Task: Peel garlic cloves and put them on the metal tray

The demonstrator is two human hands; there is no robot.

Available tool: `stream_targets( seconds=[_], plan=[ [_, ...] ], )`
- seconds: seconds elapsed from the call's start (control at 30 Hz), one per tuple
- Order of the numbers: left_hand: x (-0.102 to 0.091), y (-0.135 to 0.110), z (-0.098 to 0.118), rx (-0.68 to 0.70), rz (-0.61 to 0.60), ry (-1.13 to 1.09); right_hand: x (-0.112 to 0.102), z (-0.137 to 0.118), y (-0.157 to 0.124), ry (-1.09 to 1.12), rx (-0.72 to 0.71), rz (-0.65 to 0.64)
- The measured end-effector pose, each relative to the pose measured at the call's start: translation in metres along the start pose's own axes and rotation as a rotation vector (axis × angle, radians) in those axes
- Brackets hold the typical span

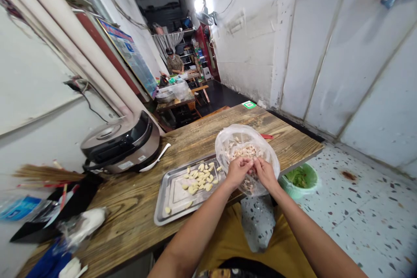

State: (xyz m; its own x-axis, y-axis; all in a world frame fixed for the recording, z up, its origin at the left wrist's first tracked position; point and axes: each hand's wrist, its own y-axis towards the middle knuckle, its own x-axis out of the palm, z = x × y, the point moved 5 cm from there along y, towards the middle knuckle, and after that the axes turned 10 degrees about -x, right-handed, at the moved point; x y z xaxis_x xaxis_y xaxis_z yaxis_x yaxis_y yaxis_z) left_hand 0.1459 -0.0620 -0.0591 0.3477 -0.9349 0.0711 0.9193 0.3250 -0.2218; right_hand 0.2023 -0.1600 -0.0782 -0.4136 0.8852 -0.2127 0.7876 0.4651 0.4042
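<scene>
Over a bowl lined with a clear plastic bag (223, 139), my left hand (239, 170) and my right hand (264, 172) meet fingertip to fingertip. Both are closed in a pinch on a small pale piece that looks like a garlic clove, mostly hidden by the fingers. Pinkish unpeeled garlic cloves and bits of skin (243, 152) fill the bowl below them. Left of the bowl, a metal tray (158, 208) lies flat on the wooden table, holding several peeled, cream-coloured garlic cloves (197, 178), mostly toward its far right side.
A rice cooker (122, 145) stands at the table's left, a white spoon (156, 158) beside it. Behind the bowl lies a red-handled object (267, 136). On the floor at right sits a green bin (301, 182) with leaves inside. A person (175, 61) works at a far table.
</scene>
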Motion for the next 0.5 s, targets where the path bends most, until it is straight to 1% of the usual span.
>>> stream_targets(
  seconds=[0.07,0.1,0.17,0.23,0.3,0.37,0.43,0.5],
  plan=[
    [0.0,-0.001,0.002,0.08,0.03,0.151,0.004,0.004,-0.001,0.091,0.063,-0.041],
    [0.001,-0.002,0.003,0.1,0.035,0.185,0.006,0.005,-0.001,0.13,0.089,-0.057],
    [0.001,-0.002,0.003,0.105,0.035,0.166,0.005,0.006,-0.001,0.166,0.121,-0.067],
    [0.002,-0.002,0.002,0.076,0.02,0.096,0.003,0.005,-0.002,0.159,0.133,-0.062],
    [0.002,-0.002,0.002,0.045,0.022,0.024,0.0,0.002,-0.002,0.132,0.112,-0.074],
    [0.001,-0.002,0.003,0.02,0.039,-0.019,-0.002,-0.003,-0.001,0.072,0.047,-0.099],
    [0.0,-0.004,0.005,-0.011,0.038,-0.019,-0.004,-0.008,0.0,-0.018,-0.021,-0.122],
    [0.001,-0.005,0.006,-0.046,0.019,0.0,-0.004,-0.011,0.0,-0.084,-0.057,-0.15]
  ],
)
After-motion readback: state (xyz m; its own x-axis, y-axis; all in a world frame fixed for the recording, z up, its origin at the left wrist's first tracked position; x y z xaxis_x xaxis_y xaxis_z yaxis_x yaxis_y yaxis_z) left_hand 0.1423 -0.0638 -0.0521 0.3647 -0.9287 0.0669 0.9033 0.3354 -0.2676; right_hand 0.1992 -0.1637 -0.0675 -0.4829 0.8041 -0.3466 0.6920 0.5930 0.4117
